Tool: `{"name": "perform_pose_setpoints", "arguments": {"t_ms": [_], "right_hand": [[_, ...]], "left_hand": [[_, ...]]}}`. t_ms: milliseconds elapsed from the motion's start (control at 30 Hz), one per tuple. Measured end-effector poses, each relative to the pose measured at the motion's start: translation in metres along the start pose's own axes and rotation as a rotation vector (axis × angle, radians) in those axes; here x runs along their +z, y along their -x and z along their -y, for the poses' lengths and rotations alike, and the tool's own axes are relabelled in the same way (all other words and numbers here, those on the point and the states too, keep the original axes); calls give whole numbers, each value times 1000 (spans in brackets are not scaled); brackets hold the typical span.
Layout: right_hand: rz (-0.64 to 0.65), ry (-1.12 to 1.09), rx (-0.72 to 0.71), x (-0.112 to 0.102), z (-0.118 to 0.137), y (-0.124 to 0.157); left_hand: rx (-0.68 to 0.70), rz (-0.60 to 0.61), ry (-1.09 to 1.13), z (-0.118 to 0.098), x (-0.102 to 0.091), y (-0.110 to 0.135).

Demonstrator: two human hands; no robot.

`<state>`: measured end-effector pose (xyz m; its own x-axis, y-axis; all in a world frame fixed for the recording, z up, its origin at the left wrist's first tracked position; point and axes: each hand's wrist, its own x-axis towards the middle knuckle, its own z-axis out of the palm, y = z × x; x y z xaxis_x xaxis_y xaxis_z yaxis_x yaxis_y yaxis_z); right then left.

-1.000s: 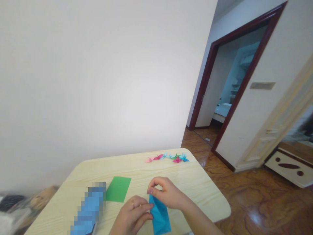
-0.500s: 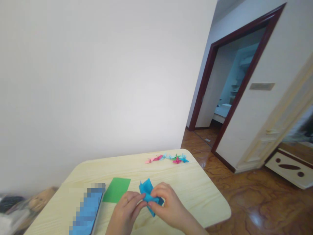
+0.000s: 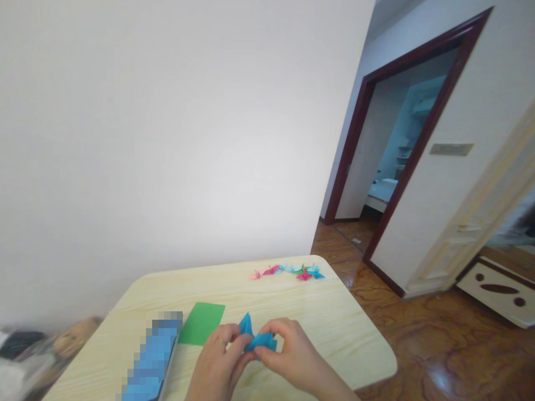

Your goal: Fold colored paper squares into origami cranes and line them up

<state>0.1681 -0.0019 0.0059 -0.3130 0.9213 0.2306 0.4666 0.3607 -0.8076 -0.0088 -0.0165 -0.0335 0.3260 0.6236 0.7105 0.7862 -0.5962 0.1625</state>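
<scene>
A partly folded sheet of blue origami paper (image 3: pixel 263 341) is held above the near part of the table. My left hand (image 3: pixel 225 351) pinches its left side, thumb and fingers pressed together. On its right side my right hand (image 3: pixel 288 351) grips the paper between thumb and curled fingers. One pointed flap stands up between the hands; the fingers hide part of the lower folds. Flat on the table, just left of my left hand, lies a green square of paper (image 3: pixel 203 323).
Several small folded paper cranes (image 3: pixel 304 274) in pink, red, green and blue lie in a row near the far edge of the pale wooden table (image 3: pixel 175 287). A pixelated, blue-screened device (image 3: pixel 150 356) is at the left. Behind the table rises a white wall (image 3: pixel 188 139).
The blue paper has been drawn together into a narrower shape; its lower point no longer shows. My left hand has turned slightly and its fingers have curled more around the paper.
</scene>
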Motion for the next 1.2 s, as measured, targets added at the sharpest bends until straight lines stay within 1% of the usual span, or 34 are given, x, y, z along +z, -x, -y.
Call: {"name": "perform_pose_setpoints", "arguments": {"t_ms": [133,300,500,633,833,1000,1200], "right_hand": [[-29,-30,-33,-3,-2,-1],[-43,38,-113,-4,-4,-1],[-73,83,-129,-5,0,0],[-82,107,-166,-6,3,1],[-79,103,-224,-7,4,0],[-54,84,-285,-10,4,-1],[-73,103,-287,-10,6,2]], "left_hand": [[21,2,-32,0,-3,-3],[24,9,-31,-1,-7,-7],[29,13,-41,-1,-9,-7],[50,2,-21,-2,-10,-7],[9,14,-21,-1,-12,-8],[-26,45,44,1,-12,-6],[-77,88,148,-3,-11,-9]]}}
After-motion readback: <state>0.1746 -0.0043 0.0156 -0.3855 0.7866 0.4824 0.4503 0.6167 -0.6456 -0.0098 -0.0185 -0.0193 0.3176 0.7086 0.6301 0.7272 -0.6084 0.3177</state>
